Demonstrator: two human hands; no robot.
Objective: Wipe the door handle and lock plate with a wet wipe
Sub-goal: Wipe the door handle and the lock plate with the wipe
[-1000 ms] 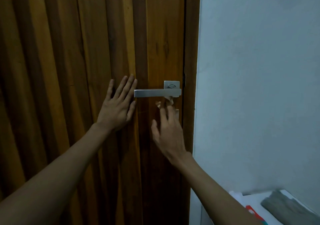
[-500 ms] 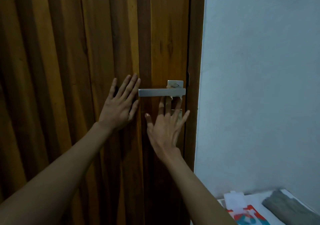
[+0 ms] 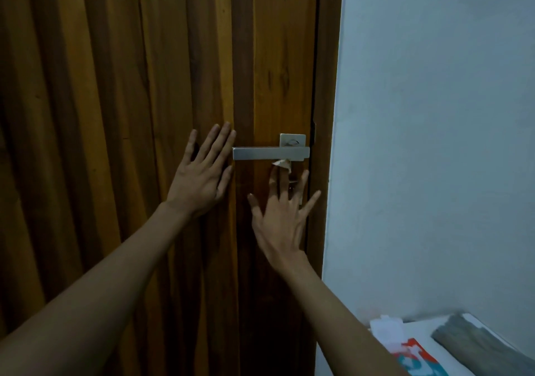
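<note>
A square-edged silver door handle (image 3: 269,153) juts left from its square plate (image 3: 292,140) on the brown wooden door (image 3: 130,86). My right hand (image 3: 282,216) is spread just below the handle, its index and middle fingers pressing a small crumpled wet wipe (image 3: 282,164) against the door under the lever. The lock plate beneath is mostly hidden by those fingers. My left hand (image 3: 202,173) lies flat on the door, fingers apart, just left of the handle's tip.
A pale wall (image 3: 434,144) runs along the right of the door frame. At the bottom right a white surface (image 3: 419,335) carries a wet wipe pack (image 3: 414,355) with red and teal print and a folded grey cloth (image 3: 474,343).
My right hand spread its fingers and shifted slightly along the underside of the handle with the wipe. The view drifted a little left. My left hand stayed flat on the door.
</note>
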